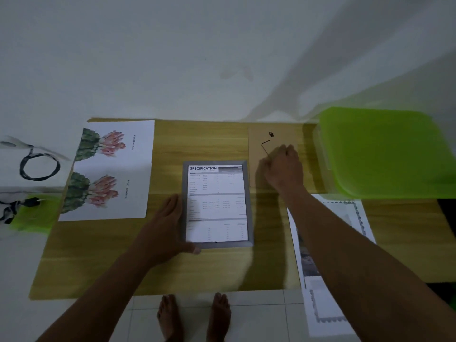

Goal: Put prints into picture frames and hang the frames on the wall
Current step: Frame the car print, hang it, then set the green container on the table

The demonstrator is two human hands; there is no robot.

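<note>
Zero frames on the wall (172, 58) yet, so I'd call this early: 1 frame is open w/ its stock spec sheet still inside. Swapping in a print, refitting the back and hanging are all left to do.

- Worktop (209, 144): 1, wood, butted to the wall.
- Green lid (382, 149): 1, back-right corner.
- Cactus sheet (111, 169): 1, w/ 2 cactus pics on it, back-left corner.
- Other prints (328, 304): a pile overhanging the front edge at right, count unclear.
- Frame (249, 218): 1, grey, flat at centre, spec sheet (217, 206) in it.
- Backing board (256, 144): 1, just R of the frame, toward the back edge.
- L hand (167, 225): fingers straight, flat vs the frame's left rim, thumb at its front rim.
- R hand (283, 166): fingers curled down on the backing board; can't tell if it has hold.
</note>
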